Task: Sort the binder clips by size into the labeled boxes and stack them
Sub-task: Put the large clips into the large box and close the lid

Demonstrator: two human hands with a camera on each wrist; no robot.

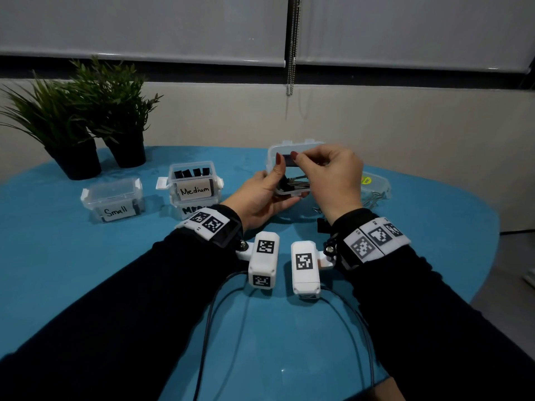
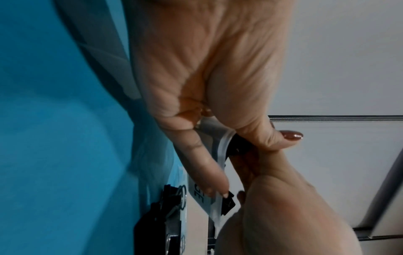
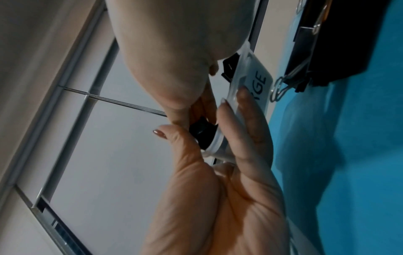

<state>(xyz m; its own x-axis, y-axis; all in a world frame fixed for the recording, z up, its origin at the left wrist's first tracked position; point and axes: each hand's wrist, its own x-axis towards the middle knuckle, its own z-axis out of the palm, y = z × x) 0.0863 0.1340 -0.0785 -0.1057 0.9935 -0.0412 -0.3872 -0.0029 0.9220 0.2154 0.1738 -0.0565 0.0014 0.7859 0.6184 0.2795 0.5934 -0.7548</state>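
My left hand [image 1: 270,182] holds the clear Large box [image 1: 293,193] tilted and lifted off the blue table, thumb at the rim and fingers on the labelled wall [image 3: 260,86]. Several black clips with silver handles [image 1: 293,183] lie inside it. My right hand [image 1: 302,163] pinches a black binder clip [image 1: 288,161] at the box's open mouth, right beside my left thumb. In the left wrist view that clip [image 2: 237,146] sits at the box rim [image 2: 224,146] under the thumb. The right wrist view shows the clip [image 3: 202,131] between both hands. The fingertips around it are partly hidden.
Two stacked Medium boxes [image 1: 197,186] stand at centre left, the top one open with black clips. A lidded Small box [image 1: 113,201] is further left. Another clear container [image 1: 375,183] and loose clips [image 1: 320,224] lie to the right. Two potted plants [image 1: 86,131] stand at the back left.
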